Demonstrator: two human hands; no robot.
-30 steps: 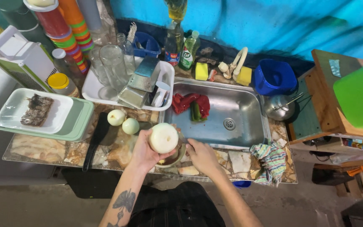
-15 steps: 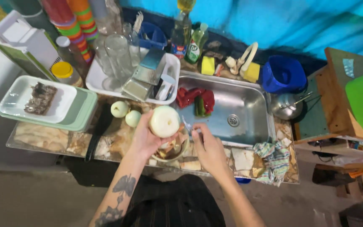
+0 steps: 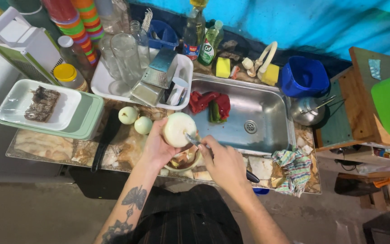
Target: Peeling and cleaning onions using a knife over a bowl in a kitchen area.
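My left hand (image 3: 156, 147) holds a large pale peeled onion (image 3: 179, 129) above a small bowl of peelings (image 3: 183, 161) at the counter's front edge. My right hand (image 3: 222, 162) grips a knife (image 3: 194, 140) whose blade touches the onion's right side; the dark handle end (image 3: 252, 176) sticks out behind the hand. Two smaller peeled onions (image 3: 134, 119) lie on the counter just left of the held one.
A steel sink (image 3: 253, 108) holds red and green peppers (image 3: 211, 105). A white tray (image 3: 113, 88) carries glasses and a metal grater (image 3: 156, 77). Stacked trays with a dark food piece (image 3: 41, 103) sit left. A blue bowl (image 3: 304, 77), sponges and a striped cloth (image 3: 294, 167) lie right.
My right hand came up from beside the bowl and brought the knife blade against the onion. The onion stayed in my left hand above the bowl.
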